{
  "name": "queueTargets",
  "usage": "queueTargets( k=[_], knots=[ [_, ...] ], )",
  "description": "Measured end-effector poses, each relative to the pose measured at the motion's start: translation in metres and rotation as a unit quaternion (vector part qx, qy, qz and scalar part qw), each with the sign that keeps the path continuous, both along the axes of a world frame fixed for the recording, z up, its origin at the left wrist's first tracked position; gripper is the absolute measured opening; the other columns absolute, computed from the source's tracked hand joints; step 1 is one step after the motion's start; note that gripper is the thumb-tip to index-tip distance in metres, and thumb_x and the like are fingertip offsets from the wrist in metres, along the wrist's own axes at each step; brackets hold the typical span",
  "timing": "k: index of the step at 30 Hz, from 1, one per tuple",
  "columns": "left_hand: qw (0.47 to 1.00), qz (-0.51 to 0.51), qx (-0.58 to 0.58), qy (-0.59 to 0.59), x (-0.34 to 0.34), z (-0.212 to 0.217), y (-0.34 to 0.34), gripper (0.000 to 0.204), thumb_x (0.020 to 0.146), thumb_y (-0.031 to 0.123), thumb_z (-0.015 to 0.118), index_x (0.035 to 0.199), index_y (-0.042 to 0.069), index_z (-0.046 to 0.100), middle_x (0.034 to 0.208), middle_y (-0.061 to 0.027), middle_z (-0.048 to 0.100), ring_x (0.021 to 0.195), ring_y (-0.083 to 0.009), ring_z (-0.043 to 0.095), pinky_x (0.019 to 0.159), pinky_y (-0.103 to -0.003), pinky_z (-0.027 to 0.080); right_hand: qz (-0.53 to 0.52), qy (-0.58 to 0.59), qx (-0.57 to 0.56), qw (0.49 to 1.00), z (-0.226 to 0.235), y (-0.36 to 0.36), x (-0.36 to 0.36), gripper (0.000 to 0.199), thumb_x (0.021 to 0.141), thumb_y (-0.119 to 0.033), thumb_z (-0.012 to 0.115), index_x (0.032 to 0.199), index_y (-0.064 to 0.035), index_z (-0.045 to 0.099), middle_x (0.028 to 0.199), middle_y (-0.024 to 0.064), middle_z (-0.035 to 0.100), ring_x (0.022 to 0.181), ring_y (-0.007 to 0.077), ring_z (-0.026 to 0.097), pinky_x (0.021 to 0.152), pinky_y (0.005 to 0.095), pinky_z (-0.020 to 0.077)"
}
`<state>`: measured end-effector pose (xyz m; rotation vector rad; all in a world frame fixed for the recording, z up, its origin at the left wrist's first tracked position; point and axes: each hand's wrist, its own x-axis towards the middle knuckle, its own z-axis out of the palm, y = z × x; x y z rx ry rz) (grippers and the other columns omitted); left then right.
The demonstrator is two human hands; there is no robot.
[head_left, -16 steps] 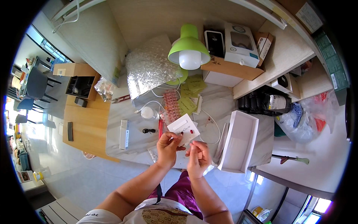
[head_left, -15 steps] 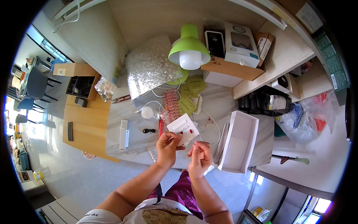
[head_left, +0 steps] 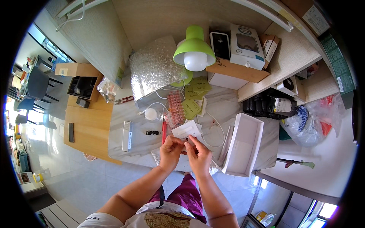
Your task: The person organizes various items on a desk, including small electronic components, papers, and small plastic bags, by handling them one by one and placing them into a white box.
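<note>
A white card [head_left: 183, 130] with a slot and dark lettering stands out above my fingers near the desk's front edge. My left hand [head_left: 170, 152] is closed in a pinch on the card's lower part. My right hand [head_left: 199, 155] is closed too, with its thumb and index fingertips meeting the left fingertips at the card. A small dark piece shows between them; whatever else the right fingers grip is too small to make out. The card's lower half is hidden behind the fingers. Close beyond it lie more white cards [head_left: 198, 125] and a strip of pink-red small packets [head_left: 175, 107].
A red pen-like tool [head_left: 164, 132], a coiled black cable [head_left: 152, 133] and a slim white box [head_left: 127, 136] lie to the left. An open white box [head_left: 255, 150] stands on the right. Behind are a green lamp [head_left: 194, 47], bubble wrap [head_left: 154, 66] and green cards [head_left: 191, 109].
My right hand has moved left and up to the card, its fingertips now touching the left ones. The red piece visible on the card before is now covered by my fingers.
</note>
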<state>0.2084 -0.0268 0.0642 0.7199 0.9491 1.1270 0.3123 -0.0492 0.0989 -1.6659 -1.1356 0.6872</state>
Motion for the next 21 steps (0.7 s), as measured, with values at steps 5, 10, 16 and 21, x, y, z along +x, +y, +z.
queueTargets(
  k=[5, 10, 16, 21],
  knots=[
    [0.999, -0.002, 0.023, 0.023, 0.001, -0.002, -0.001, 0.013, 0.087, -0.002, 0.056, 0.094, 0.006, 0.048, 0.085, -0.0044, 0.059, 0.075, -0.0117, 0.061, 0.057, -0.026, 0.054, -0.007, 0.155, -0.067, 0.986, 0.01, 0.001, 0.0, 0.02, 0.08, -0.01, 0.068, 0.098, -0.0023, 0.066, 0.061, 0.0018, 0.057, 0.053, 0.0061, 0.05, 0.05, 0.0246, 0.0432],
    [0.995, -0.025, 0.014, 0.099, -0.003, 0.001, 0.005, 0.032, 0.084, -0.001, 0.061, 0.107, 0.007, 0.041, 0.085, -0.0055, 0.059, 0.073, -0.0105, 0.059, 0.053, -0.024, 0.052, 0.0, 0.204, -0.1, 0.974, 0.012, 0.0, 0.02, 0.011, 0.08, -0.005, 0.068, 0.09, -0.002, 0.065, 0.059, -0.0051, 0.051, 0.052, 0.0013, 0.041, 0.046, 0.018, 0.0322],
    [0.987, -0.096, -0.05, 0.123, -0.011, 0.008, 0.013, 0.032, 0.085, 0.001, 0.059, 0.113, 0.002, 0.042, 0.085, -0.0046, 0.058, 0.075, -0.0097, 0.056, 0.053, -0.024, 0.052, 0.111, 0.277, -0.217, 0.93, 0.025, 0.01, 0.056, 0.01, 0.08, -0.007, 0.068, 0.088, -0.0009, 0.065, 0.063, -0.0054, 0.053, 0.052, 0.0005, 0.04, 0.046, 0.0153, 0.0284],
    [0.98, -0.131, -0.058, 0.141, -0.01, 0.013, 0.014, 0.024, 0.09, 0.005, 0.053, 0.112, 0.002, 0.047, 0.089, -0.0045, 0.059, 0.076, -0.0083, 0.057, 0.055, -0.024, 0.053, 0.156, 0.245, -0.26, 0.921, 0.015, 0.009, 0.052, 0.015, 0.08, -0.01, 0.067, 0.091, 0.0002, 0.067, 0.071, -0.0023, 0.06, 0.062, 0.003, 0.047, 0.054, 0.0184, 0.0381]
  ],
)
